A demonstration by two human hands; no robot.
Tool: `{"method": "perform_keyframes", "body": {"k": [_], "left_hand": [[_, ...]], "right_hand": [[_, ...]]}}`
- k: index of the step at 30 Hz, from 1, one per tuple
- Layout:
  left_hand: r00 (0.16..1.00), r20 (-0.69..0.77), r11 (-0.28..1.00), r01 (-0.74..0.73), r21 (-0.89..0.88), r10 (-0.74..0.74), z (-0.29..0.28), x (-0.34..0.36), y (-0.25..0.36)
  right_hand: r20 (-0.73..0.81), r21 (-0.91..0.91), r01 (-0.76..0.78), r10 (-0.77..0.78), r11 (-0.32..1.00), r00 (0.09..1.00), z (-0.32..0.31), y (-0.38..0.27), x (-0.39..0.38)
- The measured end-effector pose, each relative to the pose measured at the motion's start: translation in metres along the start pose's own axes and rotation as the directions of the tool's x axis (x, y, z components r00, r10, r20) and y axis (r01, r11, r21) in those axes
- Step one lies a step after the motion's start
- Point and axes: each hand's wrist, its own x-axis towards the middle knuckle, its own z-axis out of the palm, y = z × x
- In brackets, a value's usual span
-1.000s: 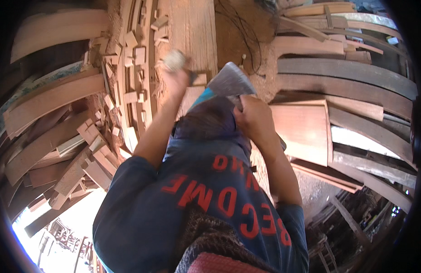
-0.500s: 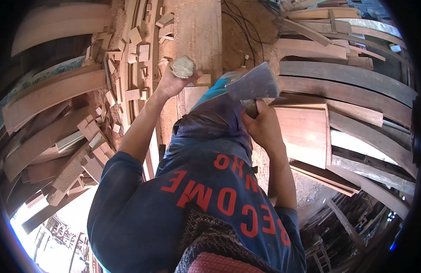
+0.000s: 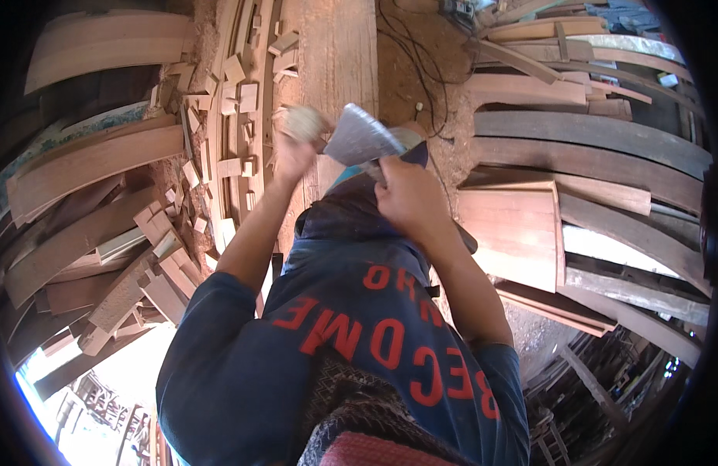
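My left hand (image 3: 295,157) grips a pale, rough piece of wood (image 3: 299,121), its rounded end facing up; its far length is hidden. Just right of it is the steel head of an axe (image 3: 360,136), angled with its broad blade toward that wood; I cannot tell whether they touch. My right hand (image 3: 405,192) is closed round the axe's handle below the head. Both are held over my legs and dark trousers (image 3: 343,217), in front of a long light plank (image 3: 336,54).
Small offcuts (image 3: 247,97) lie along narrow boards at left. Stacks of planks line the left (image 3: 95,159) and right (image 3: 584,124). A pale panel (image 3: 506,233) sits right of my arm. Black cables (image 3: 417,54) lie on sawdust-covered ground at the top.
The axe head has swung leftward from half a second ago, with my right hand, and is now close to the wood in my left hand. That wood has shifted slightly left.
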Motion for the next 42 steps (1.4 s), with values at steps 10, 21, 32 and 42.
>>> {"method": "perform_keyframes", "body": {"k": [10,21,32,42], "left_hand": [[0.884,0.330,0.943,0.318,0.093,-0.331,0.030,0.017,0.049],[0.931,0.056,0.927,0.352,0.130,-0.361,-0.006,0.047,0.037],[0.860,0.326,0.917,0.341,0.207,-0.394,-0.004,0.028,0.035],[0.844,0.340,0.907,0.354,0.227,-0.415,0.001,0.019,0.052]], "right_hand": [[-0.280,0.153,-0.037,0.079,0.988,0.957,-0.024,0.021,-0.029],[-0.014,0.027,-0.053,0.054,0.998,0.998,0.003,0.015,-0.012],[-0.091,0.221,-0.119,0.141,0.968,0.986,-0.006,0.028,-0.036],[-0.649,0.433,0.487,-0.113,0.759,0.753,-0.156,-0.039,-0.048]]}}
